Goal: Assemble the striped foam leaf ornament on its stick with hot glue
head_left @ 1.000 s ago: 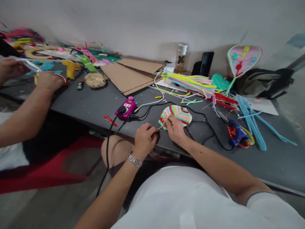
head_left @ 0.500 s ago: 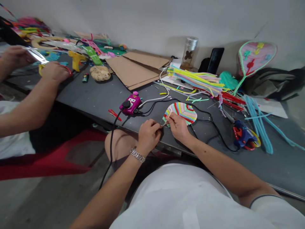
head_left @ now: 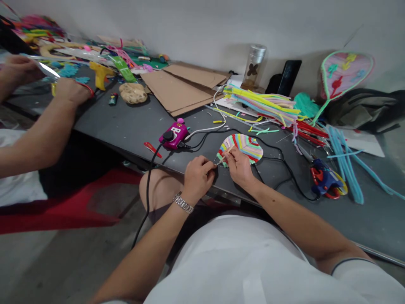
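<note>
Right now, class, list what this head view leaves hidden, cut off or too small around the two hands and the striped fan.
- Thin piece pinched between left hand and right hand: too small to identify.
- Striped fan: near edge covered by the right hand.
- Co-worker's hand: cut by the left edge; the object it holds is blurred.
- Jar: contents unreadable.

A long dark grey surface (head_left: 126,122) runs slantwise across the room and stands against a plain pale wall (head_left: 196,25). Below it lies a bare grey concrete floor (head_left: 63,261), where a red plastic seat (head_left: 63,202) sits. The light is soft and even.
</note>
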`<state>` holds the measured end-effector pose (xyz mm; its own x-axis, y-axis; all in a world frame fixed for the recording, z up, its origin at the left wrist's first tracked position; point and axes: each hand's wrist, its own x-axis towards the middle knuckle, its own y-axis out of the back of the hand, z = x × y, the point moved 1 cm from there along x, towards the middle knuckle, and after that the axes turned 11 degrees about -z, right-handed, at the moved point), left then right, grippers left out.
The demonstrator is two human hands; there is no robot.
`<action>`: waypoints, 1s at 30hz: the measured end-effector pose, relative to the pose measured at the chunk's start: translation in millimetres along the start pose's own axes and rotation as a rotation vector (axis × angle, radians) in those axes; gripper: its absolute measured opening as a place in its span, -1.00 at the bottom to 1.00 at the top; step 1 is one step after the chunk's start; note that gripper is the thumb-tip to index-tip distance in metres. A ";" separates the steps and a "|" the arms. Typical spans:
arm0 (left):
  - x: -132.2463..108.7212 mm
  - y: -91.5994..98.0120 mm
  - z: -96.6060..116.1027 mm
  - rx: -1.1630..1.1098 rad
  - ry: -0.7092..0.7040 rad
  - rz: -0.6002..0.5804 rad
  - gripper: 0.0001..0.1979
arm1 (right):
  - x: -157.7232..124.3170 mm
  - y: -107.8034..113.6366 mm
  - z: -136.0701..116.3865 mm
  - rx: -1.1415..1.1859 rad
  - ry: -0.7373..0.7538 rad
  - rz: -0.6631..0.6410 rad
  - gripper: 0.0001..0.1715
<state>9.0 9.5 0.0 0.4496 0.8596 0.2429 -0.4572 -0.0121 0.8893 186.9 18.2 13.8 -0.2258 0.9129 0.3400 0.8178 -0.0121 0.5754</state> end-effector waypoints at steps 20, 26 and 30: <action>0.5 2.0 1.2 0.008 0.004 -0.011 -0.79 | 3.1 0.9 -3.4 -0.028 0.028 -0.075 -0.70; 0.8 2.2 1.3 0.012 -0.001 -0.013 -0.81 | 2.4 0.3 -2.6 -0.022 0.038 -0.084 -0.71; 1.1 2.1 1.1 0.015 -0.004 -0.015 -0.80 | 1.7 -0.1 -2.3 -0.015 0.045 -0.092 -0.71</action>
<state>9.4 9.9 2.5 0.4589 0.8579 0.2313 -0.4390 -0.0074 0.8984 185.2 18.8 16.0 -0.3237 0.8912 0.3177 0.7844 0.0650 0.6168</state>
